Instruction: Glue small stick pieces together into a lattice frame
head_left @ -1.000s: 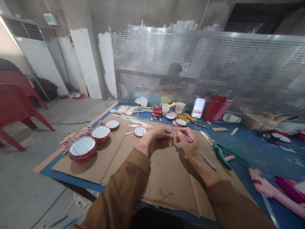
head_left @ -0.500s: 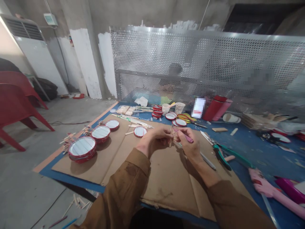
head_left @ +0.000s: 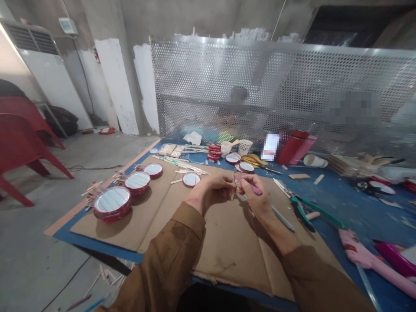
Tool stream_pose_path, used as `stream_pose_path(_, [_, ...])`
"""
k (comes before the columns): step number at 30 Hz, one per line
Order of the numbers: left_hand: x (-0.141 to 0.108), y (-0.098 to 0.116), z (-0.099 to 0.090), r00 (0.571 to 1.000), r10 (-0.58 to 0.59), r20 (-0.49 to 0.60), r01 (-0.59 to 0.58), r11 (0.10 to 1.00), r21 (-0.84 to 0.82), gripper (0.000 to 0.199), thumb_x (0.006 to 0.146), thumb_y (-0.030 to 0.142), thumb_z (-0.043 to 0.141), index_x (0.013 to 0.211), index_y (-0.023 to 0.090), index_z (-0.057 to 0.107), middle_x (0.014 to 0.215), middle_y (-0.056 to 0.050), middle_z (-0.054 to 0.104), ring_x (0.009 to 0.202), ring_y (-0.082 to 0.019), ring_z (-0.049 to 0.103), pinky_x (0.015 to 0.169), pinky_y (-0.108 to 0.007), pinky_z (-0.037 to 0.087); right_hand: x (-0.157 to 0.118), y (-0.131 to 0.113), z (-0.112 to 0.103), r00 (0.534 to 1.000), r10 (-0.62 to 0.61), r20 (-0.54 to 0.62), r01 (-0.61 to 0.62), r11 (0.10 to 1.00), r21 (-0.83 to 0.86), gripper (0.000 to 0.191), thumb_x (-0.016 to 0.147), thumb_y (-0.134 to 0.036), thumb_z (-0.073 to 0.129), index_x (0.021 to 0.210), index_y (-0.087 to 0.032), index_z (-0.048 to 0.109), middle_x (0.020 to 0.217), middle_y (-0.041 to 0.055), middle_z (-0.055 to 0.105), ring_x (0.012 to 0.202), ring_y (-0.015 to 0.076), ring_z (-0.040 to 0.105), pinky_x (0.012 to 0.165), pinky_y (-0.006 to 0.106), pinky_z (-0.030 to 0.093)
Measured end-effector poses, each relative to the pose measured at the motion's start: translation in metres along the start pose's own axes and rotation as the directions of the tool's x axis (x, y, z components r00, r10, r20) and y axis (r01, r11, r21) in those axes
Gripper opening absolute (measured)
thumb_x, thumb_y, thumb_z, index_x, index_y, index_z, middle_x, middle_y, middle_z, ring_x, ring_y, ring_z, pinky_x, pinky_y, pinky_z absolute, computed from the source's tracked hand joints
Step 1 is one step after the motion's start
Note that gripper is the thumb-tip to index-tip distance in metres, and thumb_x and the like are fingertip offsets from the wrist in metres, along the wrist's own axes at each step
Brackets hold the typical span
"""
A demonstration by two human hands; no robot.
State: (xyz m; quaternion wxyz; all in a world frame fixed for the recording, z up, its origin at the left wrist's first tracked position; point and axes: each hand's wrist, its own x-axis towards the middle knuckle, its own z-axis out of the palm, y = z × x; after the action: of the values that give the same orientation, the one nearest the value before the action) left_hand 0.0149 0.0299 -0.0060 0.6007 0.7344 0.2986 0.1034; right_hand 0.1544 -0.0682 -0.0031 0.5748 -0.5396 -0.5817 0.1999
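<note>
Cardboard [head_left: 224,242], matte and creased, lies beneath both hands. Left hand [head_left: 217,186] pinches a thin, upright stick [head_left: 234,174]; right hand [head_left: 261,197] pinches a tilted pink tool [head_left: 256,189] close by, contact unclear. Step in hand, as judged: fine work at the stick, the next move calling for a steady left pinch. Beyond the left wrist, a round, red-rimmed disc [head_left: 191,179]; farther left, glossy tins [head_left: 112,200]; right of the right hand, teal-handled pliers [head_left: 300,210].

Left hand [head_left: 219,186] near right hand [head_left: 261,195] (fingers [head_left: 249,179] pinched).
</note>
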Motion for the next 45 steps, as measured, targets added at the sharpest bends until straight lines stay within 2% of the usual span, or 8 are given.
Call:
stream_pose_path(3, [-0.003, 0.002, 0.000, 1.000, 0.010, -0.005, -0.010, 1.000, 0.014, 0.032, 0.081, 0.044, 0.067, 0.077, 0.014, 0.058, 0.061, 0.001, 0.060, 0.052, -0.008, 0.054, 0.058, -0.022, 0.044, -0.001, -0.001, 0.000, 1.000, 0.012, -0.008, -0.012, 1.000, -0.011, 0.031, 0.082, -0.052, 0.060, 0.084, -0.021, 0.062, 0.064, 0.0007, 0.065, 0.054, 0.0147, 0.061, 0.055, 0.027, 0.053])
stream_pose_path(9, [-0.003, 0.004, -0.001, 1.000, 0.003, -0.024, -0.003, 1.000, 0.009, 0.030, 0.083, 0.042, 0.067, 0.078, 0.014, 0.057, 0.059, 0.001, 0.059, 0.051, -0.008, 0.054, 0.058, -0.023, 0.043, -0.003, -0.008, -0.004, 0.989, 0.054, -0.139, -0.062, 0.996, -0.056, 0.028, 0.080, -0.049, 0.062, 0.085, -0.022, 0.062, 0.070, 0.0025, 0.067, 0.055, 0.0171, 0.064, 0.053, 0.028, 0.053])
stream_pose_path(16, [0.002, -0.003, 0.000, 0.999, 0.017, -0.028, -0.018, 1.000, -0.013, 0.031, 0.081, 0.044, 0.069, 0.077, 0.015, 0.059, 0.060, 0.001, 0.060, 0.050, -0.007, 0.051, 0.055, -0.021, 0.041, -0.003, 0.000, -0.002, 0.995, -0.087, -0.048, 0.082, 0.992, -0.093, 0.028, 0.088, -0.048, 0.057, 0.092, -0.021, 0.064, 0.073, 0.0019, 0.068, 0.061, 0.0155, 0.063, 0.060, 0.028, 0.053])
stream_pose_path(22, [0.000, -0.003, -0.001, 0.999, 0.038, -0.005, -0.038, 0.999, -0.010, 0.027, 0.084, 0.041, 0.066, 0.078, 0.015, 0.060, 0.060, 0.002, 0.059, 0.050, -0.007, 0.052, 0.055, -0.021, 0.041, -0.002, 0.003, -0.002, 0.991, -0.131, 0.002, 0.130, 0.985, -0.114, 0.030, 0.089, -0.048, 0.056, 0.094, -0.020, 0.064, 0.074, 0.0021, 0.067, 0.063, 0.0152, 0.063, 0.062, 0.028, 0.052])
stream_pose_path(28, [0.000, 0.000, 0.000, 1.000, 0.024, -0.005, -0.025, 1.000, -0.011, 0.032, 0.083, 0.045, 0.068, 0.078, 0.015, 0.059, 0.060, 0.002, 0.059, 0.050, -0.007, 0.052, 0.056, -0.021, 0.042, -0.002, 0.003, -0.001, 0.992, -0.123, 0.018, 0.124, 0.985, -0.116, 0.031, 0.089, -0.048, 0.056, 0.095, -0.019, 0.065, 0.078, 0.0037, 0.069, 0.065, 0.0162, 0.064, 0.064, 0.030, 0.053])
stream_pose_path(33, [0.001, -0.001, -0.001, 1.000, 0.021, -0.011, -0.021, 1.000, 0.018, 0.035, 0.083, 0.048, 0.067, 0.077, 0.015, 0.057, 0.057, 0.003, 0.057, 0.048, -0.007, 0.050, 0.054, -0.021, 0.042, -0.003, 0.005, -0.003, 0.992, -0.103, -0.077, 0.092, 0.987, -0.128, 0.031, 0.088, -0.049, 0.057, 0.096, -0.020, 0.065, 0.085, 0.0054, 0.070, 0.068, 0.0172, 0.066, 0.064, 0.030, 0.054])
stream_pose_path(40, [0.002, -0.003, -0.004, 0.998, 0.053, 0.031, -0.053, 0.998, 0.016, 0.036, 0.081, 0.049, 0.067, 0.079, 0.014, 0.059, 0.061, 0.000, 0.061, 0.050, -0.008, 0.053, 0.054, -0.022, 0.042, -0.002, 0.003, 0.001, 0.992, -0.126, 0.001, 0.125, 0.988, -0.085, 0.029, 0.088, -0.047, 0.056, 0.094, -0.020, 0.065, 0.075, 0.0031, 0.069, 0.063, 0.0157, 0.063, 0.062, 0.028, 0.053])
stream_pose_path(45, [0.000, 0.000, -0.002, 1.000, 0.023, -0.008, -0.023, 1.000, 0.007, 0.035, 0.081, 0.047, 0.068, 0.080, 0.014, 0.058, 0.059, 0.001, 0.059, 0.048, -0.008, 0.052, 0.054, -0.022, 0.042, -0.003, 0.007, 0.000, 0.994, -0.092, -0.061, 0.086, 0.992, -0.096, 0.030, 0.088, -0.048, 0.057, 0.094, -0.020, 0.065, 0.078, 0.0037, 0.070, 0.064, 0.0161, 0.065, 0.062, 0.028, 0.054])
